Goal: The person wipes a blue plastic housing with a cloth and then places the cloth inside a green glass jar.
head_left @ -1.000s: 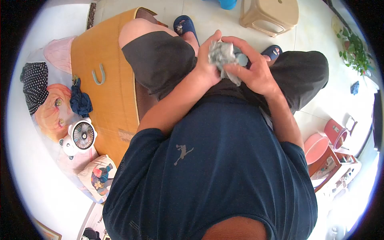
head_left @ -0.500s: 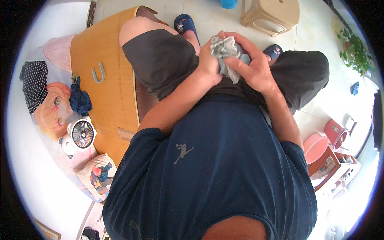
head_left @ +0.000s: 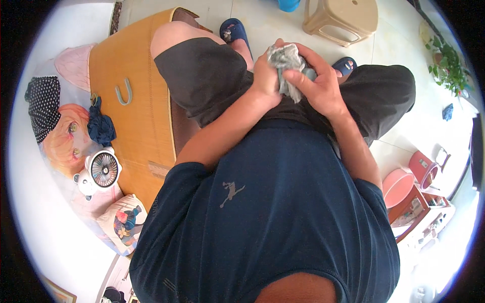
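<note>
Left hand (head_left: 266, 80) wrapped round crumpled grey cloth (head_left: 286, 56); right hand (head_left: 323, 90) clamped on it too, thumb on top. Bluish-grey thing (head_left: 309, 74) peeking out, can't tell what. Looks partway imo: cloth bunched, neither put down yet. Orange mat (head_left: 146, 111) left, beige stool (head_left: 351, 15) ahead.

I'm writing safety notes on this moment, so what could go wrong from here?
The crumpled grey bundle sits between the left hand and the right hand, its lower end loose; it might slip and drop.
The grey U-shaped piece lies on the tan mat beside the left leg, so shifting that leg might knock it.
</note>
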Available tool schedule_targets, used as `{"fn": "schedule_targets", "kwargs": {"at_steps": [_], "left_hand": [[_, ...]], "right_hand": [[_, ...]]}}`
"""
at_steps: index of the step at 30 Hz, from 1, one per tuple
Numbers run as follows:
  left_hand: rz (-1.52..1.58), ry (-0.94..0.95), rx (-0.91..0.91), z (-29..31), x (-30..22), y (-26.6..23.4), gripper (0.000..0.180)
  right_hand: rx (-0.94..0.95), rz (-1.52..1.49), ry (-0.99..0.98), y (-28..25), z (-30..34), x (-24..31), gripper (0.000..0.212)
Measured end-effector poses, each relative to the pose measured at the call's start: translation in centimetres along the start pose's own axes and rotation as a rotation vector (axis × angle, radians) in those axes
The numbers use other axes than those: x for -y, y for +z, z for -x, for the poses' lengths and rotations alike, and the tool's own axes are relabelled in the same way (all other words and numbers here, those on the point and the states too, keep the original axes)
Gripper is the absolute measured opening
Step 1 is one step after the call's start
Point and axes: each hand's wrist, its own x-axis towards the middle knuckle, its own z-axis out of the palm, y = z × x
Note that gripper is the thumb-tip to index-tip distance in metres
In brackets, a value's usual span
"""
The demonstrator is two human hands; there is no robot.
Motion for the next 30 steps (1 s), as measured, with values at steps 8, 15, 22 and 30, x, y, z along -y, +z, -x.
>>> {"fn": "schedule_targets", "kwargs": {"at_steps": [8, 15, 22, 30], "left_hand": [[0.136, -0.138, -0.091, 0.0, -0.7, 0.8, 0.046], [0.012, 0.186, -0.145, 0.1, 0.9, 2.1, 0.046], [-0.476, 0.421, -0.181, 1.0, 0.4, 2.4, 0.049], [-1.002, 0.995, -0.018, 0.6, 0.4, 1.5, 0.026]], "right_hand": [[0.026, 0.151, -0.06, 0.2, 0.2, 1.3, 0.056], [-0.294, 0.048, 0.007, 1.9, -1.5, -0.2, 0.045], [-0.348, -0.021, -0.111, 2.3, -2.2, -0.1, 0.04], [-0.522, -0.236, 0.085, 3.0, -4.2, -0.5, 0.029]]}}
